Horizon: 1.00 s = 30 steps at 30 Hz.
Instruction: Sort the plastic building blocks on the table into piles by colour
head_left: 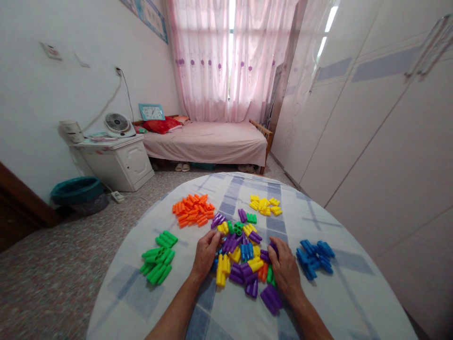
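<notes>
A mixed pile of plastic tube blocks, mostly purple and yellow with some green, blue and orange, lies on the table between my hands. My left hand rests at the pile's left edge, fingers curled and thumb close to the index finger. Whatever its fingertips hold is hidden. On the opposite side, my right hand bends its fingers around a purple tube block, which is partly covered. Below that hand lies a larger purple block, and a yellow block sits just right of my left hand.
Sorted by colour around the pile are orange blocks, yellow blocks, green blocks and blue blocks. A checked cloth covers the round table. Beyond stand a bed, a cabinet and a wardrobe.
</notes>
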Each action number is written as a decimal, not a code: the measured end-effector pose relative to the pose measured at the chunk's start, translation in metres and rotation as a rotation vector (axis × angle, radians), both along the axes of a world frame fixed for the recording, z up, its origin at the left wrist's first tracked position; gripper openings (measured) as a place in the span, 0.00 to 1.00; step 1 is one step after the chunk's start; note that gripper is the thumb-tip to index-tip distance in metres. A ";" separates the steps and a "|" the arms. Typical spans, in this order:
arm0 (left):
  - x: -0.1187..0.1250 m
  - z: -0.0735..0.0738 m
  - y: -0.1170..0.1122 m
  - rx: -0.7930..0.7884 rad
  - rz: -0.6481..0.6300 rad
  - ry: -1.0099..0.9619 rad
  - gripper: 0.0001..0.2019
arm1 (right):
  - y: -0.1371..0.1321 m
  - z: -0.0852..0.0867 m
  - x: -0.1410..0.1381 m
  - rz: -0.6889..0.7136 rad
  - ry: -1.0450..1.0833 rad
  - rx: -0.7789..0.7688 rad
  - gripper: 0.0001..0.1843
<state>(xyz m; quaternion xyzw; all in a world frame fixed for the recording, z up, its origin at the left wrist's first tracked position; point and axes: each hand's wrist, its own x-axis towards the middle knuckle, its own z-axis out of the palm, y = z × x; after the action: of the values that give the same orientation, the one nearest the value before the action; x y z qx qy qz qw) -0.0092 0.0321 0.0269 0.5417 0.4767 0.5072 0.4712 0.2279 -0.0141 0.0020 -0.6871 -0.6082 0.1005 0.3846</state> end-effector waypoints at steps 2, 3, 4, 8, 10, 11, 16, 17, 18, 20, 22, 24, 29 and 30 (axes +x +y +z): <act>-0.001 -0.002 -0.002 0.045 0.039 0.032 0.19 | 0.003 -0.001 0.001 0.006 0.010 0.005 0.22; -0.001 -0.003 -0.003 0.076 0.075 0.055 0.18 | 0.004 -0.001 0.002 0.010 0.016 0.009 0.22; -0.002 -0.005 -0.002 0.117 0.122 0.084 0.17 | 0.005 -0.001 0.003 0.010 0.023 0.012 0.22; -0.006 -0.007 0.010 0.283 0.313 0.273 0.12 | 0.007 -0.001 0.005 0.003 0.034 0.024 0.22; -0.006 -0.005 0.023 0.297 0.318 0.429 0.12 | 0.006 -0.002 0.005 0.006 0.037 0.029 0.21; -0.005 -0.004 0.029 0.287 0.296 0.521 0.13 | 0.006 -0.002 0.005 0.009 0.039 0.032 0.21; 0.005 0.000 0.054 0.219 0.186 0.775 0.15 | 0.005 -0.001 0.004 0.021 0.030 0.043 0.20; 0.007 0.001 0.057 0.215 0.178 0.784 0.15 | 0.005 -0.001 0.004 0.023 0.027 0.045 0.19; 0.010 0.002 0.058 0.212 0.170 0.798 0.15 | 0.005 -0.001 0.004 0.026 0.026 0.047 0.19; 0.014 0.004 0.059 0.208 0.164 0.819 0.14 | 0.005 0.000 0.004 0.032 0.026 0.049 0.18; 0.017 0.005 0.059 0.198 0.168 0.830 0.11 | 0.006 0.000 0.004 0.037 0.027 0.054 0.18; 0.019 0.006 0.059 0.182 0.173 0.829 0.09 | 0.006 0.000 0.004 0.041 0.026 0.060 0.18; 0.019 0.004 0.061 0.155 0.183 0.765 0.19 | 0.005 0.001 0.003 0.038 0.026 0.065 0.17; 0.018 0.004 0.061 0.156 0.182 0.744 0.20 | 0.005 0.001 0.003 0.040 0.026 0.065 0.17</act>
<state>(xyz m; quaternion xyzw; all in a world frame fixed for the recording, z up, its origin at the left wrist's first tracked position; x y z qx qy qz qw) 0.0093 0.0936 0.0312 0.6783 0.6211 0.3507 0.1764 0.2312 -0.0091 0.0029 -0.6604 -0.6200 0.0971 0.4124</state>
